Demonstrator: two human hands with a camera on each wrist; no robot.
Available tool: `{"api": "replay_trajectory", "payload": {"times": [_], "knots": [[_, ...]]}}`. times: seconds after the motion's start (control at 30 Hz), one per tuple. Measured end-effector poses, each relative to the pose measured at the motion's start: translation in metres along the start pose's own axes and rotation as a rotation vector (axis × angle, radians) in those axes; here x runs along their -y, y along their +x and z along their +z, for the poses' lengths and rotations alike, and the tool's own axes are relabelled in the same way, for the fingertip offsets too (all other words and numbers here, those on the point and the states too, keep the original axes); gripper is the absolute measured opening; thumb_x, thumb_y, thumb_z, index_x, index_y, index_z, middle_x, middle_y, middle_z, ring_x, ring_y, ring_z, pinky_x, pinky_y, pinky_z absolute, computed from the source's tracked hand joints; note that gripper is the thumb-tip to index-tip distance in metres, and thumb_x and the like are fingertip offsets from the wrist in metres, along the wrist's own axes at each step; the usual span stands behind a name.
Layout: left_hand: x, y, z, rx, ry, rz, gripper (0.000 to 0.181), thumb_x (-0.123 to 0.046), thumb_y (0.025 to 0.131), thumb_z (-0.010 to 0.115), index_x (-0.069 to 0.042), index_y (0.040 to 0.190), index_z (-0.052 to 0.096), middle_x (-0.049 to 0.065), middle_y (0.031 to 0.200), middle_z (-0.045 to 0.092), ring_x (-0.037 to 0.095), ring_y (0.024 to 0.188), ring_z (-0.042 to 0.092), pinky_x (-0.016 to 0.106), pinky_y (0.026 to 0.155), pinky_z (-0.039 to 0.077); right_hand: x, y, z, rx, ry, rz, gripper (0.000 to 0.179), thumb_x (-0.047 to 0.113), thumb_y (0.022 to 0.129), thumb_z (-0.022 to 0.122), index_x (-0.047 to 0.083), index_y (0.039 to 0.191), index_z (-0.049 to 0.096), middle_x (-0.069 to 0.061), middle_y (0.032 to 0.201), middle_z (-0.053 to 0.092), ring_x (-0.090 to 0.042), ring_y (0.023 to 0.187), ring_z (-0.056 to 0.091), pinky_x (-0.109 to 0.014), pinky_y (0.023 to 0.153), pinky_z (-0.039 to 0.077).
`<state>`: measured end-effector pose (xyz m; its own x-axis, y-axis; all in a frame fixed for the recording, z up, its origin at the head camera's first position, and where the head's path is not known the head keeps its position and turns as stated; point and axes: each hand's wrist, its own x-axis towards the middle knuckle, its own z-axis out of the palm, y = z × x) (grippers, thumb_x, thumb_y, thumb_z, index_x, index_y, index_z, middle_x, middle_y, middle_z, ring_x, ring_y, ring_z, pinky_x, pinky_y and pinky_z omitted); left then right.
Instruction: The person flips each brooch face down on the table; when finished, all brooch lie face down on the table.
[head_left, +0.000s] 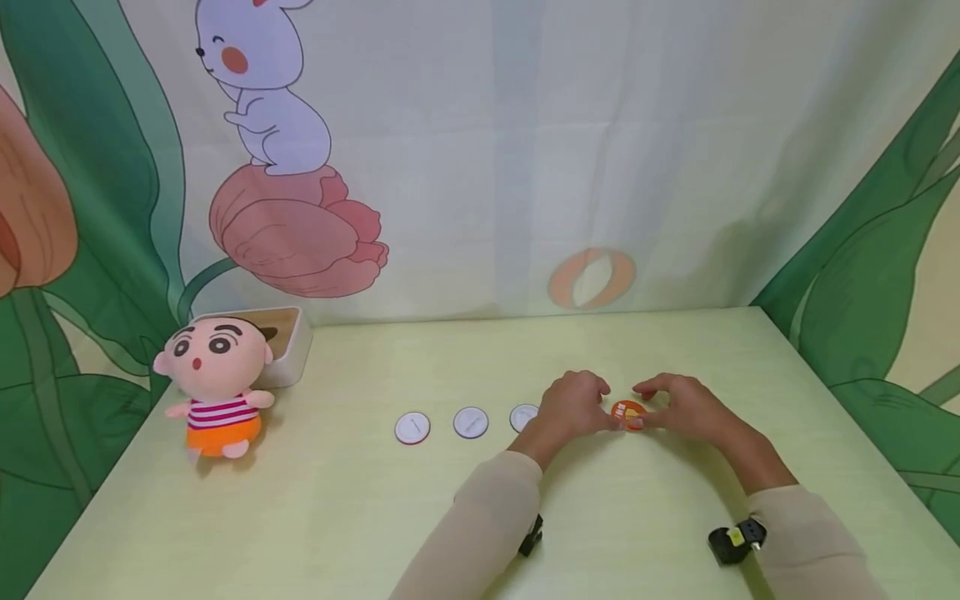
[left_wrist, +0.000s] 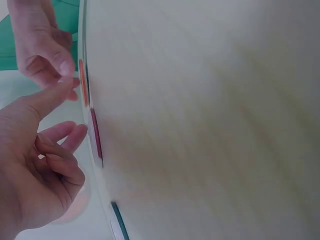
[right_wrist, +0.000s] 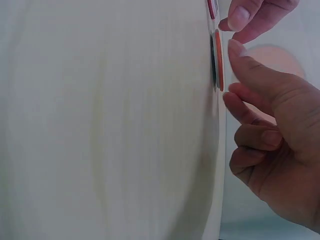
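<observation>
An orange round disc (head_left: 628,414) with light printing lies on the table between both hands. A dark edge (right_wrist: 213,62) shows under it in the right wrist view; whether that is a second disc or a shadow I cannot tell. My left hand (head_left: 573,404) reaches in from the left, its thumb at the disc's near left edge. From the right comes my right hand (head_left: 686,407), thumb over the disc's right part and forefinger held out behind it. Neither hand visibly grips the disc. Left of them lie white round discs (head_left: 471,422) in a row, one partly behind my left hand.
At the table's left stands a plush doll (head_left: 222,408) in striped top and orange shorts. Behind it is a white box (head_left: 298,350) with a tan inside. A printed curtain (head_left: 450,167) borders the table's back. Black wrist cameras (head_left: 729,543) sit under the sleeves.
</observation>
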<state>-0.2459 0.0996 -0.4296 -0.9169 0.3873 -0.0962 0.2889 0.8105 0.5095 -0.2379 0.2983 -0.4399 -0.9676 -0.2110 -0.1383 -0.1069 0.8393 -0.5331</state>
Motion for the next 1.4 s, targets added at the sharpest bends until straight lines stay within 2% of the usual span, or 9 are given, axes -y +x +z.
{"api": "replay_trajectory", "payload": {"times": [0.17, 0.43, 0.53, 0.67, 0.9, 1.03, 1.2, 1.3, 1.4], "knots": [[-0.006, 0.005, 0.006, -0.01, 0.033, 0.005, 0.045, -0.039, 0.079, 0.086, -0.017, 0.117, 0.077, -0.007, 0.107, 0.077, 0.011, 0.092, 0.068, 0.023, 0.074, 0.053, -0.006, 0.0, 0.001, 0.021, 0.011, -0.042, 0.05, 0.02, 0.082, 0.085, -0.002, 0.124, 0.068, -0.018, 0.114, 0.072, -0.036, 0.112, 0.059, -0.057, 0.1, 0.049], [-0.01, 0.007, 0.01, 0.023, 0.002, 0.0, 0.025, -0.034, 0.077, 0.088, -0.015, 0.09, 0.08, -0.008, 0.08, 0.071, 0.008, 0.07, 0.055, 0.02, 0.061, 0.045, -0.003, 0.001, 0.002, 0.05, 0.045, -0.064, 0.047, 0.018, 0.08, 0.086, -0.002, 0.12, 0.071, -0.021, 0.121, 0.072, -0.04, 0.117, 0.059, -0.057, 0.1, 0.049], [-0.011, 0.007, 0.011, 0.019, 0.004, -0.011, 0.028, -0.033, 0.077, 0.089, -0.015, 0.097, 0.08, -0.008, 0.089, 0.074, 0.008, 0.075, 0.056, 0.02, 0.065, 0.047, -0.004, 0.001, 0.002, 0.053, 0.042, -0.046, 0.046, 0.018, 0.081, 0.085, 0.0, 0.12, 0.072, -0.02, 0.121, 0.073, -0.038, 0.116, 0.06, -0.053, 0.098, 0.051], [-0.011, 0.008, 0.013, 0.005, -0.006, -0.019, 0.034, -0.032, 0.076, 0.09, -0.016, 0.104, 0.079, -0.007, 0.101, 0.075, 0.009, 0.081, 0.06, 0.021, 0.07, 0.05, -0.005, 0.002, 0.001, 0.049, 0.032, -0.051, 0.042, 0.015, 0.08, 0.085, 0.001, 0.118, 0.073, -0.015, 0.11, 0.075, -0.029, 0.104, 0.061, -0.038, 0.086, 0.052], [-0.009, 0.01, 0.015, -0.013, -0.062, 0.005, 0.034, -0.027, 0.076, 0.091, -0.015, 0.104, 0.077, -0.005, 0.098, 0.075, 0.01, 0.079, 0.058, 0.02, 0.069, 0.048, -0.005, 0.003, -0.002, -0.001, 0.022, -0.095, 0.028, 0.012, 0.08, 0.085, 0.004, 0.106, 0.077, -0.005, 0.092, 0.073, -0.02, 0.091, 0.058, -0.031, 0.079, 0.047], [-0.007, 0.011, 0.015, -0.048, -0.096, 0.033, 0.02, -0.018, 0.08, 0.086, -0.015, 0.097, 0.076, -0.005, 0.087, 0.073, 0.008, 0.073, 0.056, 0.019, 0.063, 0.045, -0.003, 0.0, -0.005, -0.055, 0.034, -0.088, 0.017, 0.008, 0.082, 0.083, 0.006, 0.098, 0.078, -0.005, 0.091, 0.074, -0.02, 0.09, 0.057, -0.03, 0.079, 0.048], [-0.004, 0.012, 0.014, -0.1, -0.117, 0.076, 0.007, -0.008, 0.087, 0.075, -0.015, 0.087, 0.076, -0.005, 0.081, 0.073, 0.006, 0.071, 0.055, 0.017, 0.062, 0.043, -0.004, -0.003, -0.008, -0.15, 0.043, -0.105, 0.007, 0.004, 0.084, 0.08, 0.007, 0.089, 0.078, -0.008, 0.091, 0.077, -0.017, 0.081, 0.052, -0.022, 0.068, 0.04], [-0.003, 0.011, 0.013, -0.106, -0.141, 0.106, 0.006, -0.011, 0.089, 0.076, -0.015, 0.086, 0.079, -0.006, 0.082, 0.076, 0.003, 0.07, 0.055, 0.015, 0.063, 0.042, -0.006, -0.004, -0.008, -0.209, 0.013, -0.137, 0.007, 0.003, 0.083, 0.08, 0.008, 0.085, 0.077, -0.009, 0.089, 0.077, -0.015, 0.075, 0.047, -0.022, 0.061, 0.036], [-0.002, 0.01, 0.014, -0.089, -0.193, 0.141, 0.006, -0.017, 0.09, 0.078, -0.014, 0.086, 0.081, -0.005, 0.082, 0.079, 0.0, 0.068, 0.054, 0.014, 0.062, 0.042, -0.009, -0.006, -0.009, -0.243, -0.035, -0.173, 0.01, 0.002, 0.081, 0.081, 0.01, 0.081, 0.076, -0.008, 0.087, 0.077, -0.014, 0.075, 0.052, -0.023, 0.063, 0.039]]}}
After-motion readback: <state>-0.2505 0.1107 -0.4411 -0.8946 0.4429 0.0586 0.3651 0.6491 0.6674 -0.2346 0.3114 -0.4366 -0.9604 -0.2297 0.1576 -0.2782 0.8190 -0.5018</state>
